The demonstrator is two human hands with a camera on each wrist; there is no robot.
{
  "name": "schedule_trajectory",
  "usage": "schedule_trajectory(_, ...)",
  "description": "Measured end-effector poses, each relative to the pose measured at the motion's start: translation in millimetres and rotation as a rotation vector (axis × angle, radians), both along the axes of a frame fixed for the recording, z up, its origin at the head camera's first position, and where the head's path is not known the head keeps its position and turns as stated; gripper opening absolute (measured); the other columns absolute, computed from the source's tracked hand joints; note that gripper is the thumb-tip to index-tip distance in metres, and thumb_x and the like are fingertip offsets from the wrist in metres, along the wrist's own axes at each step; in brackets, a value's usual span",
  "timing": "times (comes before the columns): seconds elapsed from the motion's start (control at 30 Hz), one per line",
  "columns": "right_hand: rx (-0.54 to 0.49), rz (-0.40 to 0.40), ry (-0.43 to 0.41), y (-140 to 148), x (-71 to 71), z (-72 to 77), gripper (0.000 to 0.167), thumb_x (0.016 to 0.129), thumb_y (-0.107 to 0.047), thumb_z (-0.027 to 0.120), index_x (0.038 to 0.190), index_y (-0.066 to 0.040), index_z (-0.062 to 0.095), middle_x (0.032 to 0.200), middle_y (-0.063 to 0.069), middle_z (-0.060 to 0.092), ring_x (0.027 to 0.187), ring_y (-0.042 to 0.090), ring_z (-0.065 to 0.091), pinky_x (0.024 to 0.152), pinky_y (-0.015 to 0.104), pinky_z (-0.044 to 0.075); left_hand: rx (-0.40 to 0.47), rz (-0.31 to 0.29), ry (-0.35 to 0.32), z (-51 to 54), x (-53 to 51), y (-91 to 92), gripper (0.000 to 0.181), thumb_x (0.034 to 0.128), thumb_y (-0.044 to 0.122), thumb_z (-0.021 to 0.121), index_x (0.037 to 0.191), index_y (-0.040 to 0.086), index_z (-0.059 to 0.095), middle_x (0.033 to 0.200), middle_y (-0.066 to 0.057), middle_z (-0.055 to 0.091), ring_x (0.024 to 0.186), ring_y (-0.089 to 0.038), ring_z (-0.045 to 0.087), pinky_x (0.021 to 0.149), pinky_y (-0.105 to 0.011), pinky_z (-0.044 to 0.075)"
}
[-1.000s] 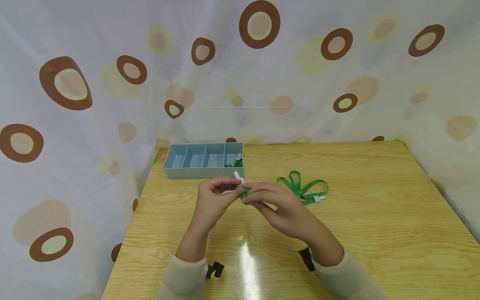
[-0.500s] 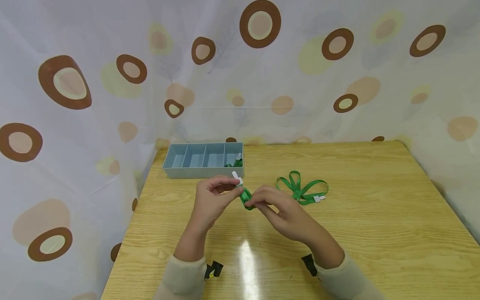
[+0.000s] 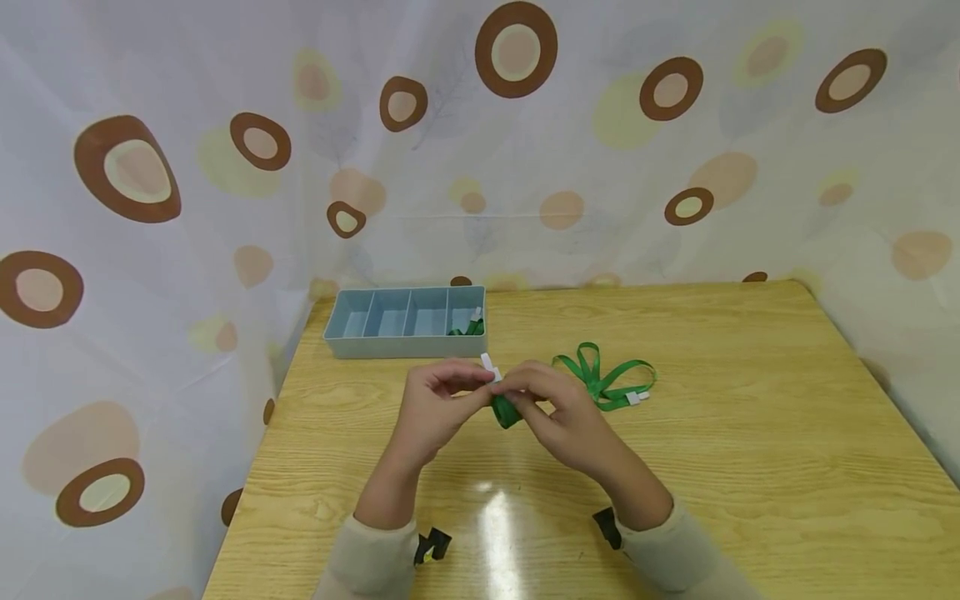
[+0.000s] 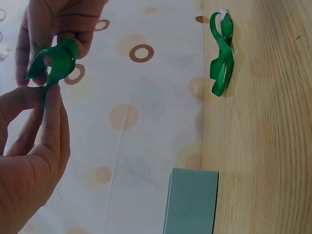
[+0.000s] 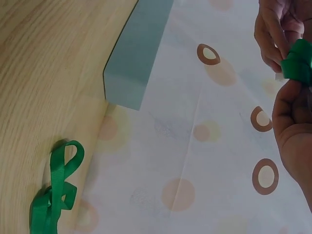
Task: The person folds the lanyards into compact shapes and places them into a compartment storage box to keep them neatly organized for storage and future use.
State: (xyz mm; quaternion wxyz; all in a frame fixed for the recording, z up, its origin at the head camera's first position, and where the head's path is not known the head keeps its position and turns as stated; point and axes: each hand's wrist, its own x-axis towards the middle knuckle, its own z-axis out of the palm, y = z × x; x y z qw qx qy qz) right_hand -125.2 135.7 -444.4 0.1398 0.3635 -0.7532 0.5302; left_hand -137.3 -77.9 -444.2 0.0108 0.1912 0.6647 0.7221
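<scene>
A green ribbon lanyard (image 3: 506, 412), gathered into loose coils, is held above the table between both hands. My left hand (image 3: 435, 410) pinches it near its white plastic clip (image 3: 491, 365), which sticks up past the fingertips. From the other side, my right hand (image 3: 564, 423) pinches the lanyard with thumb and fingers, close against the left fingertips. The ribbon loop (image 4: 63, 59) shows in the left wrist view, standing out from the pinching fingers. Seen from the right wrist, the coil (image 5: 297, 63) sits at the right edge, and fingers partly cover the clip.
A blue-grey tray (image 3: 405, 347) with several compartments stands at the back left. Its rightmost compartment contains a green lanyard (image 3: 476, 327). Another green lanyard (image 3: 595, 388) with a white clip lies loosely looped on the wooden table (image 3: 750, 433). Patterned cloth (image 3: 450, 167) hangs behind.
Both hands have shifted slightly right and toward me with the lanyard. My right hand went down along the ribbon, then came back up to the left fingertips, and the ribbon now hangs in a coil.
</scene>
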Motion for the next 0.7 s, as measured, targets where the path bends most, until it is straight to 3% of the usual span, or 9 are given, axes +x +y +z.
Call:
schedule_trajectory(0.2, -0.047, -0.067, -0.016, -1.6, 2.4, -5.5, 0.024, 0.097, 0.008, 0.071, 0.109, -0.011, 0.079, 0.106, 0.005, 0.078, 0.095, 0.018, 0.074, 0.080, 0.028, 0.065, 0.047, -0.021, -0.066, 2.9, 3.4, -0.3, 0.019, 0.0924, -0.007, 0.075, 0.108, -0.017, 0.074, 0.111, -0.013, 0.077, 0.095, -0.014, 0.076, 0.084, -0.032, 0.066)
schedule_trajectory(0.43, -0.107, -0.123, -0.027, -4.9, 3.7, -4.2, 0.021, 0.093, 0.010, 0.075, 0.104, -0.008, 0.078, 0.102, 0.009, 0.078, 0.085, 0.018, 0.077, 0.075, 0.025, 0.064, 0.028, -0.030, -0.050, 5.1, 3.3, 0.8, 0.024, 0.0868, -0.012, 0.077, 0.110, -0.015, 0.074, 0.117, -0.022, 0.073, 0.102, -0.015, 0.075, 0.088, -0.034, 0.066)
schedule_trajectory(0.7, -0.153, -0.163, -0.063, -6.4, 4.7, -6.2, 0.021, 0.092, 0.011, 0.076, 0.104, -0.006, 0.076, 0.102, 0.011, 0.074, 0.077, 0.016, 0.077, 0.063, 0.021, 0.060, 0.036, -0.067, -0.034, 4.6, 2.3, 1.4, 0.023, 0.0862, -0.009, 0.081, 0.109, -0.011, 0.076, 0.114, -0.014, 0.075, 0.101, -0.019, 0.076, 0.085, -0.034, 0.066)
